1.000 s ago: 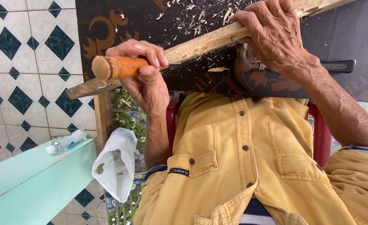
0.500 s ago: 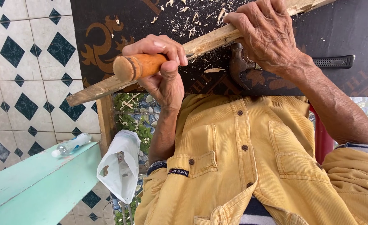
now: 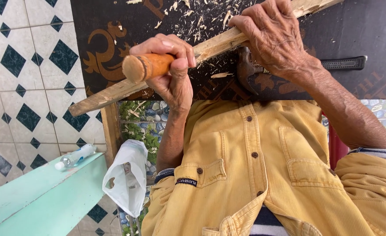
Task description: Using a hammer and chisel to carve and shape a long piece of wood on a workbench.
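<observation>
I see my left hand (image 3: pixel 169 65) clenched around an orange wooden tool handle (image 3: pixel 147 67), its blade hidden behind the fingers, so I take it for a chisel or knife. My right hand (image 3: pixel 273 37) grips the long wooden strip (image 3: pixel 110 94) running from lower left to the upper right of the frame across the dark board (image 3: pixel 101 26). Shavings (image 3: pixel 188 17) scattered at upper centre suggest carving is well underway; the strip looks rough, so more remains. A hammer (image 3: pixel 249 70) lies untouched at centre right.
</observation>
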